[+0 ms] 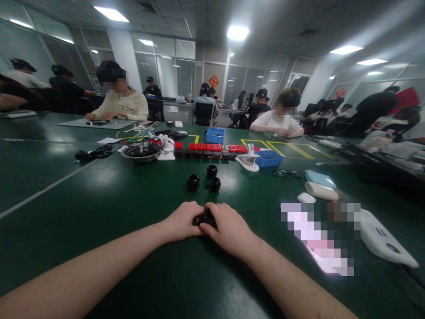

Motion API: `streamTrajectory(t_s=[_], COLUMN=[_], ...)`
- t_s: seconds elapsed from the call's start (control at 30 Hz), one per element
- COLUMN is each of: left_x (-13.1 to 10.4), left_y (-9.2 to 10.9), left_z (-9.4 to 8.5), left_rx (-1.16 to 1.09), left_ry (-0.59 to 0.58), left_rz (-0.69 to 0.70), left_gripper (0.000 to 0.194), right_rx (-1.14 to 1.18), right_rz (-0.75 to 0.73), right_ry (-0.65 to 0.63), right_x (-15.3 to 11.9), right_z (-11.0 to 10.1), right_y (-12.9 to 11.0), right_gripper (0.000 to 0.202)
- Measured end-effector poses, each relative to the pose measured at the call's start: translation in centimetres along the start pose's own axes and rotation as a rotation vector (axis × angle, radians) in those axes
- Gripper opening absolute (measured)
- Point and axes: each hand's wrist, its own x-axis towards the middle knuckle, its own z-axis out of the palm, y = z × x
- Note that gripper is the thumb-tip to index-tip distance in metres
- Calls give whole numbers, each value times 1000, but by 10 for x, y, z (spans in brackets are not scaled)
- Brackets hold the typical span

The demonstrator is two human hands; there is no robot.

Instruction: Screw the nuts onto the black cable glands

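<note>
Both hands meet over a small black part (pixel 207 218) on the green bench (pixel 99 199): left hand (pixel 182 221) and right hand (pixel 229 226) curl around it together, probably for steadiness. Three black caps (pixel 206 178) wait just beyond.

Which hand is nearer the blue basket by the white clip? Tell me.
Right. The right hand lies below and a little left of the blue basket; the left hand sits farther left, both closed on a small black part.

Both hands, left (pixel 182 220) and right (pixel 226 227), meet fingertips together, forearms converging.
</note>
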Motion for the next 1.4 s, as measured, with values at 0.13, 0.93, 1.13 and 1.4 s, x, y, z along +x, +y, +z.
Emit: streamTrajectory(t_s=[0.13,0.93,1.13,1.4], left_x=[0,-1,-2,-1], left_y=[1,6,6,7], left_z=[-1,-11,-11,-11], left_rx=[4,-91,-98,-100], left_ry=[-7,-81,-79,-95], left_rz=[-9,-8,-23,-36], left_gripper=[24,29,30,33], right_rx=[9,182,-144,-302], right_rz=[-23,13,227,207], right_ry=[34,489,87,-109], right_x=[0,5,8,0], right_z=[-1,-26,-23,-23], right_y=[2,24,36,29], right_gripper=[33,25,12,25])
